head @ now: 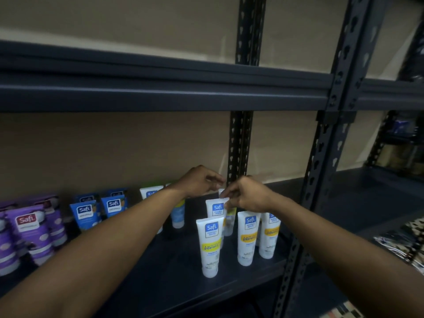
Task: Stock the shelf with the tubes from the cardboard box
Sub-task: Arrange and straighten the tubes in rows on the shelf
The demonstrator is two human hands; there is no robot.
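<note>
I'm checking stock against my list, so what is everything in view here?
purple tubes: several, count unclear, purple, far left of the shelf
blue tubes: at least four, blue, right of the purple ones
white-and-blue tubes: two, partly behind the left forearm
white tubes: at least five, white with a yellow band, upright at the shelf's right end
shelf: one, dark grey metal, holds all the tubes
patterned cloth: one, black and white, lower right
left hand: one, above the rear white tubes, grip unclear
right hand: one, pinches the top of a rear white tube
</note>
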